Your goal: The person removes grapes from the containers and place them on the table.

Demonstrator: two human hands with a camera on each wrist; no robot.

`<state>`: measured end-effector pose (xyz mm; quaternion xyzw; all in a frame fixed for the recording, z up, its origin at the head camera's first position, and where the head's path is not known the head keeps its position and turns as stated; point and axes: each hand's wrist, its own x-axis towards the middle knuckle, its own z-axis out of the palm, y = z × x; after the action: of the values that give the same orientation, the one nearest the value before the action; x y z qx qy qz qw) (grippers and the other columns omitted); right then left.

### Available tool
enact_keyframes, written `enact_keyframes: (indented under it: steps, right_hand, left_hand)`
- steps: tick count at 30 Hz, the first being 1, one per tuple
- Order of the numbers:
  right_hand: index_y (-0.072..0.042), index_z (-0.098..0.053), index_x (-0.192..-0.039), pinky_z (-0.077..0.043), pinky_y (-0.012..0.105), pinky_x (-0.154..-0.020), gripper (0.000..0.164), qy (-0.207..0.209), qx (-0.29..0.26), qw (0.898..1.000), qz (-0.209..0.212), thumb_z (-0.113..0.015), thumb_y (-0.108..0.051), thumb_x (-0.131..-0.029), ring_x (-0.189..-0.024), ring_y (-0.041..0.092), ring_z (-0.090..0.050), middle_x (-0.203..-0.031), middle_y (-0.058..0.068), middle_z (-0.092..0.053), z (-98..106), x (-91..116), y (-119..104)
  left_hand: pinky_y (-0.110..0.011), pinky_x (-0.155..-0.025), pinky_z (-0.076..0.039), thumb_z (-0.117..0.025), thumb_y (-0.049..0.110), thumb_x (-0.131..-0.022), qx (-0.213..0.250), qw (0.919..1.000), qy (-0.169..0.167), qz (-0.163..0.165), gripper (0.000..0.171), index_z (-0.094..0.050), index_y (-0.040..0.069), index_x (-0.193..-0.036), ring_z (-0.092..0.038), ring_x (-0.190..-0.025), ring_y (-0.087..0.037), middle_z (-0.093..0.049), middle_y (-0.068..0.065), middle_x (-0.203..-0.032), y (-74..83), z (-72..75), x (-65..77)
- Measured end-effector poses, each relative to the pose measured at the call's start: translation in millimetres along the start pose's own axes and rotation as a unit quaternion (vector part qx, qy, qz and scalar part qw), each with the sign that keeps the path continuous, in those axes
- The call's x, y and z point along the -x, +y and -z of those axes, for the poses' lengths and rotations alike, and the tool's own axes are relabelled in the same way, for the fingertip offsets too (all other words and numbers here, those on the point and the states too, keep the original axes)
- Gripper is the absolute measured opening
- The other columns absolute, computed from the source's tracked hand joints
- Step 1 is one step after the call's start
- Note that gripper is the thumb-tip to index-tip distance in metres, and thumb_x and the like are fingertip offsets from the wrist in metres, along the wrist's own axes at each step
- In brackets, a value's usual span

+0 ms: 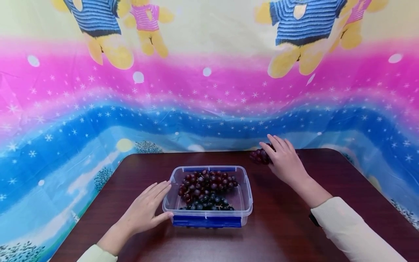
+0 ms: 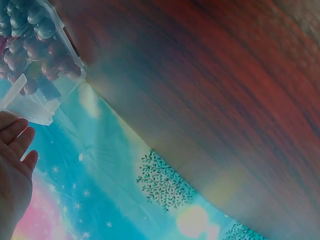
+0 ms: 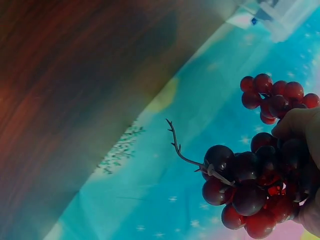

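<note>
My left hand [image 1: 145, 211] rests at the left side of a clear plastic container [image 1: 246, 189] with blue clips, its fingers straight along the rim. Inside the container lie a bunch of red grapes [image 1: 209, 182] and, nearer me, a bunch of dark grapes [image 1: 206, 203]. At the table's back right, my right hand [image 1: 284, 160] grips another bunch of red grapes [image 1: 260, 156]. The right wrist view shows this held bunch [image 3: 247, 195] up close, its bare brown stem [image 3: 180, 150] sticking out and the thumb pressed against the berries.
A dark reddish-brown wooden table [image 1: 275, 229] carries the container. Behind it and along both sides hangs a colourful cloth [image 1: 209, 91] printed with bears and snowflakes, reaching the table's back edge.
</note>
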<state>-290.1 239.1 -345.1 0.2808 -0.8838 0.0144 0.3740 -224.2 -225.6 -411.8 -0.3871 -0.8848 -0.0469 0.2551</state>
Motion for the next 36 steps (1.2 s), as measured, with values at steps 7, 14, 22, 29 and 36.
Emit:
enact_keyframes:
  steps: [7, 14, 22, 29, 36]
  right_hand:
    - [-0.002, -0.057, -0.130, -0.035, 0.066, -0.099, 0.077, -0.017, 0.010, 0.999, -0.025, -0.089, 0.001, -0.060, -0.123, 0.046, -0.045, -0.137, 0.029, -0.047, -19, 9, 8]
    - [-0.001, -0.057, -0.130, -0.034, 0.068, -0.099, 0.075, -0.012, 0.016, 0.999, -0.041, -0.087, 0.003, -0.061, -0.124, 0.046, -0.044, -0.137, 0.030, -0.046, -37, 14, 13]
    - [0.000, -0.054, -0.132, -0.030, 0.069, -0.102, 0.075, -0.053, 0.012, 0.997, -0.061, -0.087, 0.000, -0.065, -0.127, 0.047, -0.041, -0.141, 0.031, -0.041, -55, 17, 13]
    - [0.000, -0.052, -0.135, -0.027, 0.068, -0.104, 0.074, -0.099, 0.010, 0.992, -0.080, -0.084, -0.001, -0.068, -0.129, 0.048, -0.038, -0.143, 0.032, -0.038, -67, 17, 13]
    - [0.000, -0.049, -0.138, -0.029, 0.066, -0.104, 0.071, -0.137, 0.005, 0.986, -0.096, -0.080, -0.001, -0.074, -0.131, 0.048, -0.035, -0.146, 0.032, -0.035, -76, 19, 13]
  left_hand:
    - [-0.024, -0.117, -0.002, -0.050, 0.062, -0.093, -0.005, 1.0000, 0.002, 0.001, 0.079, -0.053, -0.005, -0.136, -0.045, -0.131, -0.032, -0.050, -0.018, -0.141, 0.3, -1.1, 2.0]
    - [-0.025, -0.117, -0.003, -0.049, 0.062, -0.093, -0.003, 1.0000, 0.006, -0.001, 0.079, -0.053, -0.004, -0.136, -0.045, -0.131, -0.031, -0.050, -0.018, -0.142, 0.2, -0.8, 1.7]
    - [-0.025, -0.117, -0.002, -0.050, 0.061, -0.093, -0.003, 1.0000, 0.001, 0.002, 0.078, -0.053, -0.005, -0.136, -0.046, -0.131, -0.033, -0.049, -0.018, -0.142, 0.1, -0.7, 1.9]
    - [-0.025, -0.117, -0.002, -0.051, 0.061, -0.093, -0.001, 1.0000, 0.000, 0.002, 0.078, -0.052, -0.004, -0.136, -0.045, -0.131, -0.033, -0.049, -0.017, -0.142, -0.1, -1.4, 1.5]
    - [-0.026, -0.117, -0.003, -0.050, 0.061, -0.093, 0.001, 1.0000, 0.002, 0.002, 0.078, -0.051, -0.003, -0.138, -0.045, -0.131, -0.033, -0.048, -0.017, -0.143, -0.1, -1.3, 1.6]
